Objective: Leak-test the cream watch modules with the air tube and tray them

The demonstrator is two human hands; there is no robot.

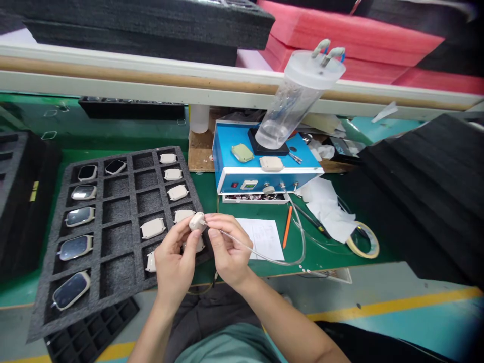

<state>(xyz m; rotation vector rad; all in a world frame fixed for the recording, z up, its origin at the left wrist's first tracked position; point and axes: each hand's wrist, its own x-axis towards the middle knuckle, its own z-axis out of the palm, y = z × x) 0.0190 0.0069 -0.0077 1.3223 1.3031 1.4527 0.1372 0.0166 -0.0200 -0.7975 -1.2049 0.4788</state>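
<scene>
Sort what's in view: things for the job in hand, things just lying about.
Likely in use: beige smartwatch case in left hand; clear tube in right hand; blue control box; grey foam tray.

Apparently lying about: orange pen; tape roll; white tissue.

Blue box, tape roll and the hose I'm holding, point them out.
Blue box (232, 137), head view: its top.
Tape roll (355, 248), head view: its near side.
Hose (282, 262), head view: its low bend.

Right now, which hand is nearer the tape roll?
Right. The right hand is left of the tape roll; the left hand is farther left, by the foam tray.
</scene>
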